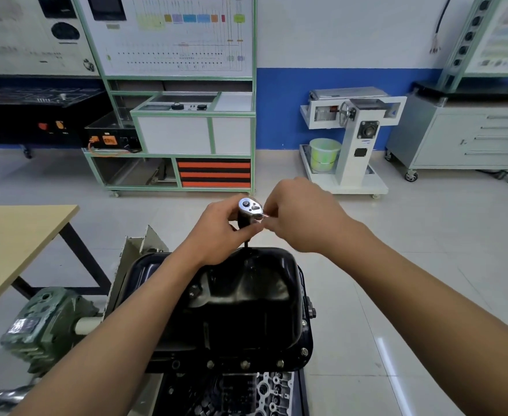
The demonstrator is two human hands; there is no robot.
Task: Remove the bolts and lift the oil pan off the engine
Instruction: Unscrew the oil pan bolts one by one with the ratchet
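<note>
A glossy black oil pan (246,301) sits on top of the upturned engine (246,391), with several bolts (244,364) along its near and right flange. A chrome ratchet (249,206) stands upright over the pan's far edge, its socket extension (246,244) reaching down to the flange there. My left hand (216,232) wraps around the ratchet just under its head. My right hand (300,217) pinches the side of the ratchet head with its fingertips. The bolt under the socket is hidden.
A wooden table (16,241) stands at the left. A green gearbox of the engine stand (46,319) sits at the lower left. Across the tiled floor stand a green-framed training bench (186,130), a white machine stand (354,139) and a grey drawer cabinet (462,139).
</note>
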